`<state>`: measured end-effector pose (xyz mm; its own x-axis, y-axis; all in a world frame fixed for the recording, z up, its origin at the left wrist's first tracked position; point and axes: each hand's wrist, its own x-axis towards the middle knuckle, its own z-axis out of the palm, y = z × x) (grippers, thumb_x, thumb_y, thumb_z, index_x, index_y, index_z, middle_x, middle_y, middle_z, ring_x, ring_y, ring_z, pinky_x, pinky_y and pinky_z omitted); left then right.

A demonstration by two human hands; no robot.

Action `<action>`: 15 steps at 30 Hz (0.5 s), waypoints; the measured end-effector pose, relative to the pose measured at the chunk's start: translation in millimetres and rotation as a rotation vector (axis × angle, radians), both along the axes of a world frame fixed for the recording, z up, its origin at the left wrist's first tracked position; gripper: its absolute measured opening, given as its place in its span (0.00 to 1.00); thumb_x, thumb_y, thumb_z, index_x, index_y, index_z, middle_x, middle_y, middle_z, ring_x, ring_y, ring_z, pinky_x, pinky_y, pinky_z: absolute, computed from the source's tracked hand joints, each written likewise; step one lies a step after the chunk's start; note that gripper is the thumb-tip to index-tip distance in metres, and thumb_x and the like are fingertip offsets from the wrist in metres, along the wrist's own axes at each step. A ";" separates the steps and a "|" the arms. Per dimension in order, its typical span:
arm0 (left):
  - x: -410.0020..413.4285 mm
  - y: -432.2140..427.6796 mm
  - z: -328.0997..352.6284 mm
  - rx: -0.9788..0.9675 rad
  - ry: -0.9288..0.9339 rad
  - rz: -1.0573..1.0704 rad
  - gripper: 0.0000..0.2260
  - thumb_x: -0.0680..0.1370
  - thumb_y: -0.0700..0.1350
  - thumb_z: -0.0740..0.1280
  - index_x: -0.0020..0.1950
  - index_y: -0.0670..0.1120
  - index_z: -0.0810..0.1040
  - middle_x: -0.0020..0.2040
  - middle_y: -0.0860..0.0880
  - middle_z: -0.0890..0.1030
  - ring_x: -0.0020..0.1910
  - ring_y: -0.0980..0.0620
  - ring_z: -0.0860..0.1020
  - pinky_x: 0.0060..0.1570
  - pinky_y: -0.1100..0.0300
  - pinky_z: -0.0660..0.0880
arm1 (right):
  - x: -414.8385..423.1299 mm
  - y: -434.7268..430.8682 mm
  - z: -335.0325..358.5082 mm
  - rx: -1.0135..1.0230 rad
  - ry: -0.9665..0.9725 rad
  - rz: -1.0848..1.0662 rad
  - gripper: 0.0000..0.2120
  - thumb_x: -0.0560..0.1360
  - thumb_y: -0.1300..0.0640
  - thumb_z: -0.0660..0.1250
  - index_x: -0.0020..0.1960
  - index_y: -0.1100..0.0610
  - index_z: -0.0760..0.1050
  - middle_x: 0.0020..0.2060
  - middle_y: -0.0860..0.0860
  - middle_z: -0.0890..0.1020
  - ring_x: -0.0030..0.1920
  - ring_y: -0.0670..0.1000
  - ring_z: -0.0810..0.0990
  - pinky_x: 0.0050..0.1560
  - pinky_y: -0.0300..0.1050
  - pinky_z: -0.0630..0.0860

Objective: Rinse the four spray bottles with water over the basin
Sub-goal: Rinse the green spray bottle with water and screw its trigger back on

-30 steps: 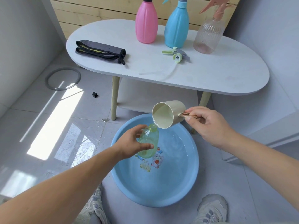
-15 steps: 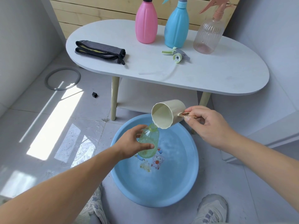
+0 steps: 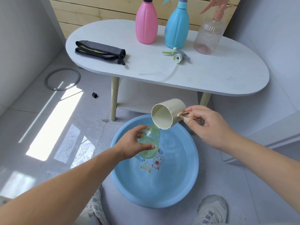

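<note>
My left hand (image 3: 132,146) grips a clear green bottle (image 3: 150,144) without its spray head, held over the blue basin (image 3: 183,197) on the floor. My right hand (image 3: 209,127) pinches the copper handle of a cream cup (image 3: 168,113), tipped with its rim right above the bottle's open neck. On the white table (image 3: 211,73) stand a pink bottle (image 3: 146,21), a blue bottle (image 3: 177,24) and a clear ribbed bottle (image 3: 208,34) with a pink trigger. The green spray head (image 3: 176,55) lies loose on the table in front of the blue one.
A folded grey cloth (image 3: 100,51) lies on the table's left part. A grey ring (image 3: 62,78) and a small black piece (image 3: 94,95) lie on the tiled floor at left. My shoes (image 3: 211,210) flank the basin's near side. Walls close in at left and right.
The cup has tipped and risen very slightly over the bottle's neck. Both hands otherwise stay where they were.
</note>
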<state>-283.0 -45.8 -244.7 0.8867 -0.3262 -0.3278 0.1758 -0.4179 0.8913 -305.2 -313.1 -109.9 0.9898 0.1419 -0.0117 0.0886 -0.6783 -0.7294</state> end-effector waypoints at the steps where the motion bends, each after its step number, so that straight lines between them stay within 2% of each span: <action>1: 0.0 -0.3 0.2 -0.004 0.003 0.000 0.43 0.58 0.62 0.82 0.72 0.56 0.74 0.65 0.52 0.81 0.66 0.54 0.79 0.66 0.49 0.79 | -0.2 0.2 0.2 -0.006 -0.007 0.003 0.07 0.77 0.56 0.68 0.42 0.54 0.82 0.56 0.48 0.79 0.56 0.37 0.77 0.52 0.31 0.72; 3: -0.1 -0.9 1.4 -0.005 0.005 -0.002 0.42 0.59 0.62 0.82 0.72 0.56 0.75 0.64 0.53 0.82 0.65 0.54 0.79 0.66 0.49 0.79 | -0.8 0.4 1.1 -0.018 -0.020 0.009 0.07 0.77 0.56 0.68 0.42 0.55 0.82 0.56 0.47 0.79 0.57 0.37 0.77 0.52 0.35 0.74; 7: -0.3 -1.9 2.6 0.007 0.003 -0.008 0.36 0.67 0.51 0.84 0.73 0.54 0.74 0.65 0.52 0.81 0.66 0.53 0.79 0.67 0.49 0.78 | -1.6 0.8 3.4 -0.039 -0.031 0.025 0.07 0.78 0.56 0.68 0.41 0.53 0.82 0.56 0.46 0.78 0.58 0.35 0.75 0.52 0.40 0.73; 9: -0.6 -1.9 3.1 0.007 0.007 -0.009 0.36 0.68 0.51 0.84 0.73 0.54 0.74 0.66 0.52 0.81 0.67 0.53 0.78 0.66 0.50 0.78 | -1.8 1.1 4.1 -0.043 -0.029 0.026 0.07 0.78 0.55 0.68 0.41 0.53 0.82 0.57 0.46 0.78 0.57 0.36 0.76 0.51 0.42 0.74; 11: -0.8 -1.7 3.4 0.006 0.005 -0.006 0.39 0.65 0.55 0.84 0.73 0.55 0.74 0.66 0.52 0.81 0.66 0.53 0.79 0.66 0.49 0.79 | -2.0 1.6 4.7 -0.049 -0.033 0.030 0.08 0.78 0.55 0.68 0.41 0.54 0.82 0.57 0.46 0.78 0.56 0.36 0.76 0.50 0.38 0.74; 13: -0.9 -1.8 4.2 0.003 0.008 0.000 0.41 0.61 0.59 0.82 0.72 0.56 0.74 0.65 0.52 0.81 0.66 0.54 0.79 0.65 0.49 0.79 | -1.9 1.9 5.4 -0.058 -0.040 0.038 0.08 0.78 0.57 0.69 0.41 0.56 0.81 0.57 0.47 0.78 0.55 0.36 0.76 0.49 0.27 0.70; 15: -1.0 -1.9 4.5 -0.008 0.009 -0.001 0.41 0.60 0.60 0.82 0.71 0.56 0.75 0.65 0.53 0.81 0.65 0.54 0.79 0.64 0.48 0.80 | -1.7 2.1 5.8 -0.062 -0.041 0.040 0.08 0.78 0.58 0.69 0.41 0.57 0.81 0.57 0.47 0.78 0.54 0.37 0.77 0.50 0.23 0.67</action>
<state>-284.0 -47.7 -240.2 0.8835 -0.3294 -0.3331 0.1834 -0.4113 0.8929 -306.8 -311.0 -104.1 0.9833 0.1812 0.0186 0.1451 -0.7178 -0.6810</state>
